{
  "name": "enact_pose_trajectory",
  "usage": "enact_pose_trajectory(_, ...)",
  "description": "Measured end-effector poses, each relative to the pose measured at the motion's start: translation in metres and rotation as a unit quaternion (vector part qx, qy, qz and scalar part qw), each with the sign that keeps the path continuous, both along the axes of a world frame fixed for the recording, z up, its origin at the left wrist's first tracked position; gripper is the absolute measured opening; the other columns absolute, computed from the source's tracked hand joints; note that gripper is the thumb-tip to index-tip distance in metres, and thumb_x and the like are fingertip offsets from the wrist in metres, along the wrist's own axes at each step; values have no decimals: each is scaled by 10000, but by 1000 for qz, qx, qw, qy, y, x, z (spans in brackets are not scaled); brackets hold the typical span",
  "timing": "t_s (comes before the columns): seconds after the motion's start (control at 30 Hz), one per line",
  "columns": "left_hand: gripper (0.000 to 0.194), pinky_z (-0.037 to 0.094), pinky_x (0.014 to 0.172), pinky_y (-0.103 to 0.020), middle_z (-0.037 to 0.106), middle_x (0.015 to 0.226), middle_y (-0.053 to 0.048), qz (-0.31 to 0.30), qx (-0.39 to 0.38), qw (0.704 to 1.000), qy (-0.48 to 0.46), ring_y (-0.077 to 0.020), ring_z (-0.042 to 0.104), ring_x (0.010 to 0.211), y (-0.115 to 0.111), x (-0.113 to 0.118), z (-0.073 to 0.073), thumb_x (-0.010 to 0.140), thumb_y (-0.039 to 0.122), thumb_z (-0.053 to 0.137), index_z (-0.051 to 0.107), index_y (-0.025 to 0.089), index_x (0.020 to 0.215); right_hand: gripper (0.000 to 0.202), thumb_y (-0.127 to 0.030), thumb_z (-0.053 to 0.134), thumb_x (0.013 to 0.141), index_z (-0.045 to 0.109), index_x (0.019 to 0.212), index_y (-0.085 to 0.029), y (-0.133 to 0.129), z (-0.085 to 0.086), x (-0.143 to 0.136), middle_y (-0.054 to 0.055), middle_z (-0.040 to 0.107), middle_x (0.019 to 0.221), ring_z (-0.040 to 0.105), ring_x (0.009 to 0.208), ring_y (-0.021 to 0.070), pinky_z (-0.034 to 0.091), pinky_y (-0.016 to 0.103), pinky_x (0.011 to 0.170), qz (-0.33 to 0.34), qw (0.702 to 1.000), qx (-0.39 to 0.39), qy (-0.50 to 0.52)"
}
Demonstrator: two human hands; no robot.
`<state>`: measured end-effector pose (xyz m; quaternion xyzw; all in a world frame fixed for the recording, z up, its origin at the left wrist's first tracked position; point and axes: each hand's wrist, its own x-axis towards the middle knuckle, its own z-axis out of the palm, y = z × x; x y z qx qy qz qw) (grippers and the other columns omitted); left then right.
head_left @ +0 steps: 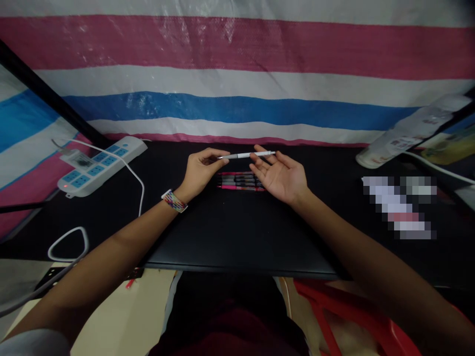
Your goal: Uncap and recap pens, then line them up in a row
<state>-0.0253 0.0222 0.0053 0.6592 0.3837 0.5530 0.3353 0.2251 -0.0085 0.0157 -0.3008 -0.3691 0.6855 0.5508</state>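
A white pen [243, 155] is held level above the black table, its pointed end toward the left. My left hand [202, 170] pinches it near the tip between thumb and fingers. My right hand [284, 175] is turned palm up with fingers apart; the pen's other end lies across its fingers, close to the thumb tip. Whether the thumb presses on that end I cannot tell. Below the white pen, several pens [237, 181] with pink and dark parts lie side by side on the table, their right ends partly hidden by my right hand.
On the left of the black table [237, 232] lies a white power strip [104, 165] with a plugged-in adapter [77, 160] and a white cable [139, 178]. A clear bottle [408, 131] leans at the right, near a blurred patch [399, 205]. Striped sheeting [237, 109] hangs behind.
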Motion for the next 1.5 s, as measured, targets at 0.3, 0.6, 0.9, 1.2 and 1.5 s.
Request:
enact_pose_trajectory(0.3,226,637,848,-336,877,1021,-59,-4,-4,1000,-2,-189,774,888,0,0,1,844,319,939,910,236,1052,289,-348,671,947,786,1188,-236,2,-4,-1,110,841,1214,739,1362,300,643,510,1188,-13,999,-26,17)
enact_pose_trajectory(0.6,201,625,821,-336,874,987,-52,-1,-10,1000,-6,-186,756,854,-1,1,1,835,298,935,917,250,1029,315,-358,598,968,777,1192,-229,-2,2,-3,118,841,1294,679,1483,306,586,489,1271,-20,999,-28,-8)
enact_pose_trajectory(0.9,214,633,849,-347,883,1030,-68,-5,-13,1000,13,-194,768,885,-3,1,5,843,311,927,915,233,1042,401,-390,511,956,803,1159,-205,-1,0,-3,137,842,1308,658,1511,351,541,565,1306,-38,999,-17,-35)
enact_pose_trajectory(1.2,217,609,823,-327,875,979,-48,-9,-4,1000,2,-179,757,859,-2,0,3,844,309,931,913,234,1047,348,-369,531,949,794,1128,-228,-2,2,-3,121,851,1270,717,1430,317,617,533,1221,-34,998,1,-59)
enact_pose_trajectory(1.5,233,626,840,-338,870,998,-57,-7,-7,1000,19,-190,762,867,2,-3,0,864,334,916,889,214,1061,306,-476,753,913,844,1066,-226,7,-7,3,92,838,974,766,785,227,722,455,846,-90,982,67,-150)
